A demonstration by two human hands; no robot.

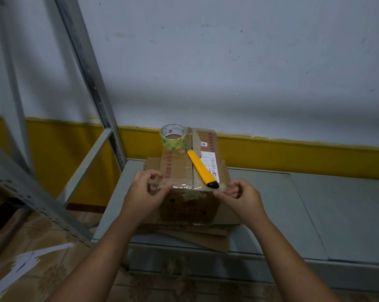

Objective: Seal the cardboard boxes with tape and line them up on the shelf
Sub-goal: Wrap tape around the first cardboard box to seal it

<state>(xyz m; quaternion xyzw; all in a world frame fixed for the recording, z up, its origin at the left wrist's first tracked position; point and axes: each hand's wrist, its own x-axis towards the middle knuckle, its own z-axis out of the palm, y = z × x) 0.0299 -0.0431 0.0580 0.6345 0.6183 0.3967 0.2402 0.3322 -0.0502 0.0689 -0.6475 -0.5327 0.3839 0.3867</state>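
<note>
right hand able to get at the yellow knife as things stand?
Probably, path-wise: the knife lies bare on the box beside the right hand, nothing between. But that hand pinches the tape strip.

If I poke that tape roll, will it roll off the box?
Probably not: the tape roll sits flat, hole up, so it would likely slide, not roll. Hollow, so probably light. Near the corner of the cardboard box, a hard push might knock it off.

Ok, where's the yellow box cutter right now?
In the head view, the yellow box cutter lies atop the cardboard box, right of the tape roll, its black end near the right hand pinching a tape strip.
</note>
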